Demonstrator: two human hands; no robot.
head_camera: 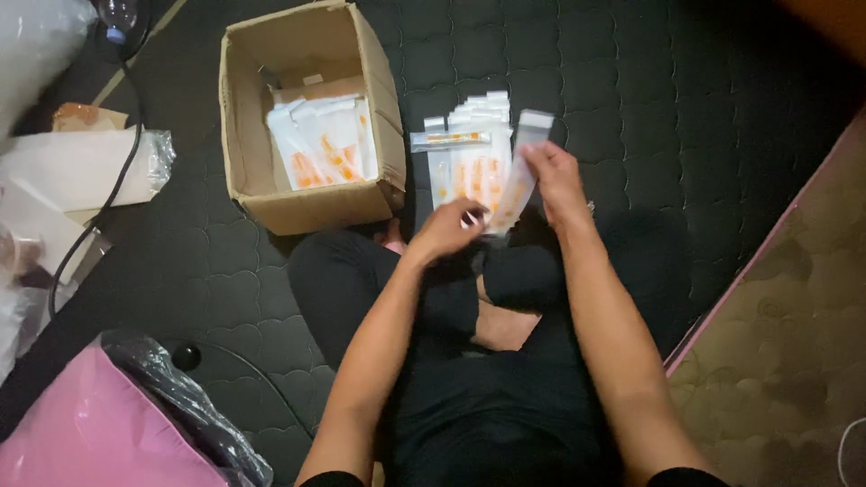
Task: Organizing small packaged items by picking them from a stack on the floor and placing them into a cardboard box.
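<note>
Both hands grip one clear sachet (516, 176) — the right hand (552, 178) pinching its upper part, the left hand (445, 231) its lower end — held just above the fanned pile of packets (465, 162), right of the cardboard box (311, 117), seemingly for inspection.

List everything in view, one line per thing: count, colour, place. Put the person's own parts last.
cardboard box: one, brown, open, upper left of centre on the mat.
packets in the box: several, white with orange, exact count unclear.
row of packets: several, white with orange, overlapping on the mat beside the box.
held packet: one, clear with orange contents, between both hands.
quilted mat: one, black, under everything.
pink bag: one, lower left corner.
black cable: one, left side.
white plastic wrapping: a pile, left edge.
left hand: one, at the packet's lower end.
right hand: one, gripping the packet's upper part.
</note>
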